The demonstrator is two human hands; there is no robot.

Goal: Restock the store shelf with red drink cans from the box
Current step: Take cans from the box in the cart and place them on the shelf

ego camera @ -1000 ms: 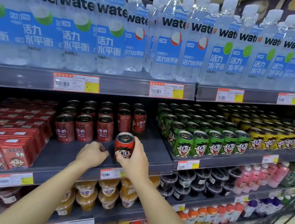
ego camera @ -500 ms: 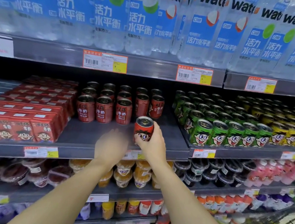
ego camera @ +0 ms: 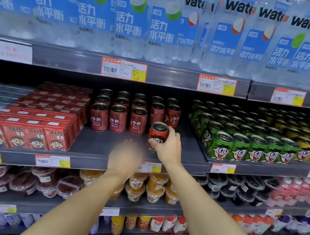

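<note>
Across the whole upper part of the frame runs a wall of water bottles (ego camera: 130, 22) with blue labels, and beneath them, through the middle, sits the dark grey shelf (ego camera: 96, 145) that matters here. On its left stand red cartons (ego camera: 38, 120) packed tight; on the right, green cans (ego camera: 238, 145) in full rows running into yellow ones at the edge of the frame. Between them, at centre, the red cans (ego camera: 118, 118) stand upright in short rows with bare shelf in front of them, so this block plainly has room to fill. Just below centre the right hand (ego camera: 170, 148) is wrapped round a single red can (ego camera: 157, 135), thumb across its cartoon face, holding it upright at the right end of the block, just in front of the back cans; whether its base is already on the shelf I cannot tell. The left hand (ego camera: 126, 156) is a blur at the shelf's front lip, holding nothing I can see, and how its fingers lie I cannot tell. The box is not in view. To my eye this is the placing step: the can wants setting down flush with the front row of three, label forward, then letting go without knocking its neighbours.
</note>
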